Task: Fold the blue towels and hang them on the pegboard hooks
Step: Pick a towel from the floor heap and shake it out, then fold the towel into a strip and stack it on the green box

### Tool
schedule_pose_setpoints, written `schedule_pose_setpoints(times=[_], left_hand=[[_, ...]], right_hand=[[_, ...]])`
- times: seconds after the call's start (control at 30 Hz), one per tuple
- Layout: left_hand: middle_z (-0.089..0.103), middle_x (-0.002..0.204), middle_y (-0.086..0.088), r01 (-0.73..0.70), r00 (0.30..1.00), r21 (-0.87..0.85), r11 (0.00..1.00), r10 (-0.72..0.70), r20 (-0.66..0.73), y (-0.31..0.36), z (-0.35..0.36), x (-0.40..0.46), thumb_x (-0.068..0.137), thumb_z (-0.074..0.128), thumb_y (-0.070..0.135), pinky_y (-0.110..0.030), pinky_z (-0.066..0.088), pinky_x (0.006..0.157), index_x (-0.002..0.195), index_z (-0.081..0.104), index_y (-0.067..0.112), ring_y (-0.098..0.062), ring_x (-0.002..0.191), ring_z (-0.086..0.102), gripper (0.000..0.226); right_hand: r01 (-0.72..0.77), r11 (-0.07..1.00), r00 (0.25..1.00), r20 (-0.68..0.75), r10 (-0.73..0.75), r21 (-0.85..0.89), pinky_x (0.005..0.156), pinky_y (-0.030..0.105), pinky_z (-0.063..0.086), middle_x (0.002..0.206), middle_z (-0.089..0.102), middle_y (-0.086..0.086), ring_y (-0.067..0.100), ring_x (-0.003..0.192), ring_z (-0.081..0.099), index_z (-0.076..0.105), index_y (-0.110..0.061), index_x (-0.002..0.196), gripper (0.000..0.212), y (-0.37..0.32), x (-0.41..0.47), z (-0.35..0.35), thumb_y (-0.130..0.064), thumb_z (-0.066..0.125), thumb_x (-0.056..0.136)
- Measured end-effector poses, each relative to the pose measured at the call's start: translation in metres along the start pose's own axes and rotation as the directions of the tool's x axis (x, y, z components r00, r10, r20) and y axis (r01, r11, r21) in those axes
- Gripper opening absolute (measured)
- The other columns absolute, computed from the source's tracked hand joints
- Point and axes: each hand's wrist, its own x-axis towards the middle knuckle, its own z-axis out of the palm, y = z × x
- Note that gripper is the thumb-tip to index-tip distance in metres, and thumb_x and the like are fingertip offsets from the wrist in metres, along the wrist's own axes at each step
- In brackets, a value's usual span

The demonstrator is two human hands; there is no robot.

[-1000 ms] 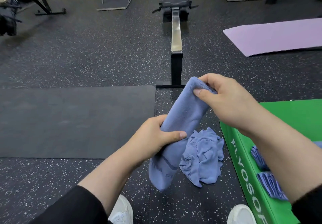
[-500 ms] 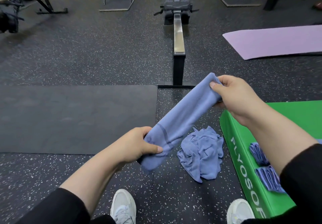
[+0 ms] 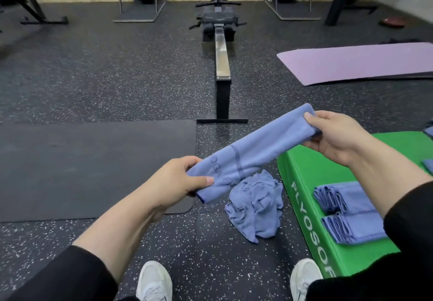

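Observation:
A blue towel (image 3: 253, 151), folded into a long narrow strip, is stretched in the air between both hands. My left hand (image 3: 178, 179) grips its lower left end and my right hand (image 3: 335, 136) pinches its upper right end. Below it a crumpled blue towel (image 3: 255, 207) lies on the speckled floor. Two folded blue towels (image 3: 344, 197) (image 3: 353, 228) lie side by side on the green foam box (image 3: 304, 174) at the right. No pegboard is in view.
A black mat (image 3: 93, 165) lies on the floor at the left and a purple mat (image 3: 356, 63) at the far right. A rowing machine (image 3: 221, 66) runs straight ahead. Metal stands line the back wall. My white shoes (image 3: 153, 282) show at the bottom.
My hands have drawn apart, pulling the folded towel out from a steep hang into a long, flatter strip. My left hand slid down to its end. The view tilted up.

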Motion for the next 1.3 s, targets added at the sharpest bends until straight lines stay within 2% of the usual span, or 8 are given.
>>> schedule_pose_setpoints(times=[0.07, 0.27, 0.4, 0.67, 0.77, 0.9, 1.1, 1.3], left_hand=[[0.074, 0.085, -0.01, -0.037, 0.999, -0.068, 0.997, 0.037, 0.004, 0.017, 0.015, 0.008, 0.086, 0.078, 0.012, -0.033, 0.047, 0.071, 0.097, 0.073, 0.012, -0.017, 0.073, 0.062, 0.013], [0.072, 0.076, -0.003, -0.156, 0.975, -0.11, 0.982, 0.171, 0.145, 0.069, 0.104, 0.035, 0.089, 0.075, 0.012, -0.019, 0.044, 0.059, 0.096, 0.074, 0.013, -0.01, 0.064, 0.06, 0.007], [0.07, 0.077, -0.006, -0.138, 0.96, -0.126, 0.982, 0.164, 0.226, 0.086, 0.17, 0.054, 0.089, 0.076, 0.013, -0.028, 0.048, 0.064, 0.098, 0.073, 0.01, -0.017, 0.067, 0.059, 0.01], [0.065, 0.078, -0.003, 0.022, 0.958, -0.172, 0.985, 0.029, 0.286, 0.077, 0.281, 0.096, 0.09, 0.072, 0.007, -0.037, 0.05, 0.07, 0.107, 0.071, 0.011, -0.018, 0.064, 0.052, 0.018], [0.062, 0.074, 0.001, 0.07, 0.95, -0.164, 0.984, -0.016, 0.312, 0.065, 0.318, 0.106, 0.089, 0.071, 0.004, -0.036, 0.048, 0.068, 0.107, 0.07, 0.011, -0.017, 0.062, 0.051, 0.019], [0.063, 0.065, 0.008, 0.116, 0.938, -0.118, 0.986, -0.07, 0.34, 0.045, 0.361, 0.115, 0.088, 0.073, 0.005, -0.032, 0.047, 0.066, 0.1, 0.07, 0.013, -0.009, 0.055, 0.055, 0.015], [0.065, 0.078, -0.008, 0.154, 0.952, -0.076, 0.985, -0.127, 0.278, 0.014, 0.41, 0.129, 0.087, 0.072, 0.006, -0.035, 0.049, 0.066, 0.097, 0.068, 0.011, -0.016, 0.059, 0.053, 0.012], [0.07, 0.084, -0.017, 0.084, 0.974, 0.18, 0.98, -0.119, 0.193, 0.0, 0.426, 0.147, 0.067, 0.077, 0.034, -0.045, 0.054, 0.071, 0.1, 0.062, 0.024, -0.021, 0.065, 0.058, 0.038]], right_hand=[[-0.001, 0.999, 0.999, -0.036, -0.001, -0.036, 0.059, 0.024, 0.059, 0.09, 0.067, 0.009, 0.015, 0.076, 0.066, 0.06, -0.009, 0.111, 0.014, -0.008, -0.008, -0.034, -0.017, 0.05, 0.105], [-0.022, 0.987, 0.981, -0.191, -0.009, -0.161, 0.065, 0.026, 0.058, 0.076, 0.066, 0.001, 0.011, 0.072, 0.065, 0.059, -0.017, 0.087, 0.019, -0.027, -0.051, -0.159, -0.019, 0.052, 0.105], [-0.059, 0.975, 0.956, -0.293, -0.006, -0.213, 0.071, 0.03, 0.054, 0.077, 0.06, 0.003, 0.016, 0.073, 0.06, 0.057, -0.018, 0.084, 0.019, -0.017, -0.07, -0.23, -0.022, 0.056, 0.103], [-0.191, 0.949, 0.901, -0.428, 0.067, -0.253, 0.084, 0.04, 0.055, 0.097, 0.063, 0.011, 0.021, 0.091, 0.06, 0.062, -0.008, 0.096, 0.013, 0.041, -0.061, -0.329, -0.006, 0.051, 0.103], [-0.248, 0.934, 0.876, -0.471, 0.103, -0.257, 0.095, 0.046, 0.053, 0.115, 0.057, 0.016, 0.026, 0.105, 0.057, 0.056, 0.001, 0.124, 0.022, 0.066, -0.051, -0.364, -0.004, 0.051, 0.103], [-0.346, 0.896, 0.848, -0.501, 0.172, -0.277, 0.081, 0.036, 0.055, 0.119, 0.06, 0.02, 0.029, 0.108, 0.06, 0.057, 0.0, 0.126, 0.025, 0.106, -0.045, -0.399, -0.006, 0.052, 0.103], [-0.417, 0.851, 0.806, -0.562, 0.185, -0.319, 0.075, 0.033, 0.055, 0.122, 0.063, 0.02, 0.033, 0.111, 0.063, 0.056, 0.001, 0.133, 0.033, 0.158, -0.03, -0.425, -0.006, 0.056, 0.101], [-0.425, 0.784, 0.82, -0.559, 0.122, -0.452, 0.093, 0.048, 0.057, 0.114, 0.068, 0.018, 0.034, 0.105, 0.066, 0.063, -0.005, 0.126, 0.033, 0.189, 0.002, -0.432, -0.014, 0.065, 0.095]])
